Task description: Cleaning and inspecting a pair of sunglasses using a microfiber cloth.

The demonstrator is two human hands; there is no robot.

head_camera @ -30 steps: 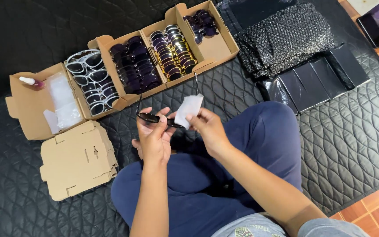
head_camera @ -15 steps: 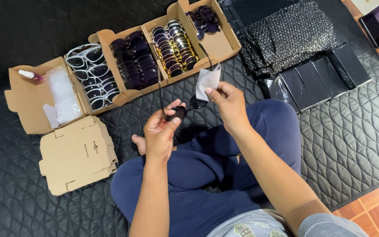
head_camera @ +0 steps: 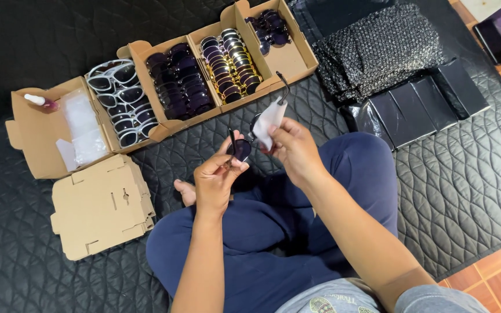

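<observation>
left hand pinches 1 sunglasses – right hand grips 1 white cloth; 4 open boxes.

You get even, soft light across the frame, bright enough to read every surface, with no single strong source showing. Shadows are faint: a thin dark edge under the flat cardboard box at lower left and inside the open cartons along the top. Small glints sit on the lenses in those cartons and on the shiny black sleeves at upper right. Focus is sharp at centre; your forearms at the bottom edge look slightly soft. The wide lens bends the quilted mat toward the corners.
</observation>
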